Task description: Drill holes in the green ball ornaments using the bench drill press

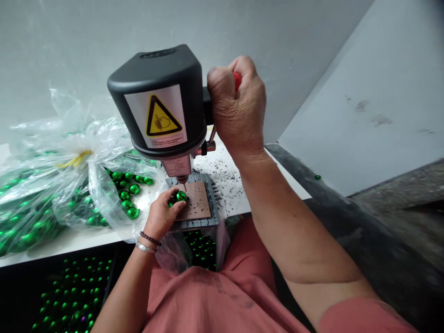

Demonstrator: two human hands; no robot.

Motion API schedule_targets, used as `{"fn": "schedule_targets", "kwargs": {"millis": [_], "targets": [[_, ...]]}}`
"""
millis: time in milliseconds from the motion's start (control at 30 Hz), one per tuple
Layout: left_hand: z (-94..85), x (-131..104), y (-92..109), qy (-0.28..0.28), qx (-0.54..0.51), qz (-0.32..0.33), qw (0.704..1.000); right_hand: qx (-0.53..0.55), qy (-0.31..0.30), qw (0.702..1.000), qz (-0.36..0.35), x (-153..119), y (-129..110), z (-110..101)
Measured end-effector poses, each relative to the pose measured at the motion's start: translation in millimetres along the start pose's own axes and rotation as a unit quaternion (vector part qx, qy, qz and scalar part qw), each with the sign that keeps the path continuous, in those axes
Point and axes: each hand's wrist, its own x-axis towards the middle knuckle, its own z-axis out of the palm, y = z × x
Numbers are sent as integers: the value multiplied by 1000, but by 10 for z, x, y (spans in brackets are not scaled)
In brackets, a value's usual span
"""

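Observation:
A small bench drill press point(163, 69) with a black head and a yellow warning label stands before me. My right hand point(239, 108) is wrapped round its red handle point(237, 81), high on the right side. Below, my left hand point(161, 213) has its thumb and fingers closed on a shiny green ball point(181, 195). Another piece of green shows deeper in that hand, partly hidden by the fingers. The ball is beside the thin drill bit point(185, 187), over a brown wooden board point(197, 199) on the grey base point(214, 203). Whether bit and ball touch, I cannot tell.
Clear plastic bags point(76, 152) of green balls lie left on the white table point(239, 194), with loose balls point(132, 212) at their opening. Dark shavings litter the board and table. More balls lie below the table edge in dark containers point(74, 291). One ball point(317, 177) is on the floor.

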Motion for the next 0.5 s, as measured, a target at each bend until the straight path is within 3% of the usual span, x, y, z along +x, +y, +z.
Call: {"fn": "schedule_targets", "kwargs": {"millis": [167,367,500], "targets": [[-10,13,0,-8,8,25,1000,35,5,999,-10,-27,8,6],[98,74,-25,21,19,112,993,41,-3,999,-12,-28,8,0],[134,99,-26,4,14,143,990,26,-7,1000,1,-29,-2,-5]]}}
